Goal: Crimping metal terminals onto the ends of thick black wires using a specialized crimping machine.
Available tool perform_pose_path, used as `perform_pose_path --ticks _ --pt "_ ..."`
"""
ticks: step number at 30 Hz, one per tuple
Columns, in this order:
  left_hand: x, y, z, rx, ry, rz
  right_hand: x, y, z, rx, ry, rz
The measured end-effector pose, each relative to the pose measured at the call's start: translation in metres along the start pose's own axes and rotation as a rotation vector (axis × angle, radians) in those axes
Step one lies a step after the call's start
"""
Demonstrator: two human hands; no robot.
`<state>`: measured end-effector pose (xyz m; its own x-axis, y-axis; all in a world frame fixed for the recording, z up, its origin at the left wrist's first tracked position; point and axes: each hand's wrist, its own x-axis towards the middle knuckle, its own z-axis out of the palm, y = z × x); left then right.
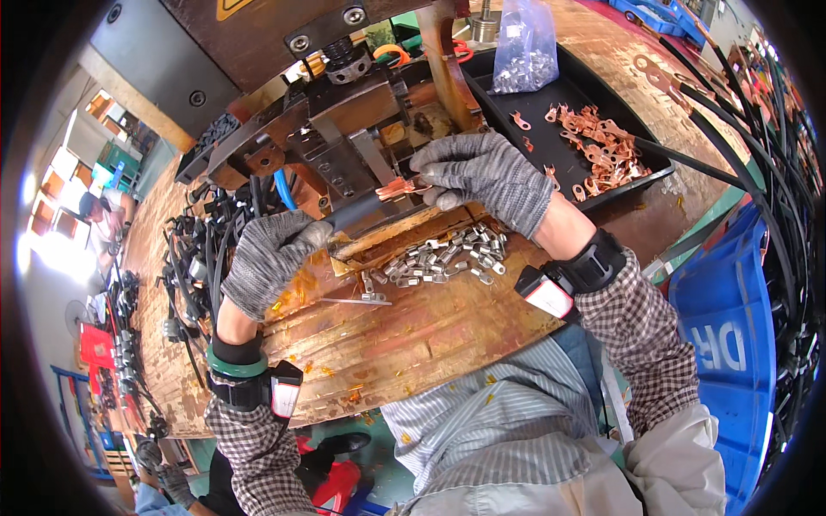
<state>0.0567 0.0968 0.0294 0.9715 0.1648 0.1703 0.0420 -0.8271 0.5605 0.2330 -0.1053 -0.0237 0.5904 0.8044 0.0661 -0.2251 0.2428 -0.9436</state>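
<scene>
In a grey knit glove, my left hand (274,258) pinches a thick black cable (354,213) between thumb and fingers. Copper strands or a copper piece (397,188) show at the cable's right end. There my right hand (483,176), gloved alike, pinches what looks like a copper lug, mostly hidden by its fingertips. Both hands are at the front of a metal press (357,116), close to its tooling. Below them lies a pile of short silver metal sleeves (447,256) on the worn wooden table (404,344).
A black tray (641,116) at the right holds loose copper lugs (602,150) and a clear bag of silver parts (525,64). Black cables (202,258) heap at the left; more hang at the right above a blue crate (723,344). Another person's gloved hands (163,473) show lower left.
</scene>
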Motion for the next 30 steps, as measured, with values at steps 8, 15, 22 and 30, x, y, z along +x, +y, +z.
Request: perform_pose_path --ticks 8,15,22,30 --pt "0.006 -0.003 -0.009 0.067 -0.032 -0.055 0.013 -0.002 0.005 0.083 0.041 0.045" --pt "0.009 -0.005 -0.009 -0.006 -0.036 -0.106 0.016 -0.004 0.006 0.105 0.064 0.023" --pt "0.01 -0.008 -0.006 -0.089 -0.036 -0.107 0.015 -0.006 0.006 0.043 0.064 0.019" --pt "0.011 -0.009 -0.009 -0.031 -0.05 -0.062 0.017 -0.006 0.001 -0.131 0.038 -0.056"
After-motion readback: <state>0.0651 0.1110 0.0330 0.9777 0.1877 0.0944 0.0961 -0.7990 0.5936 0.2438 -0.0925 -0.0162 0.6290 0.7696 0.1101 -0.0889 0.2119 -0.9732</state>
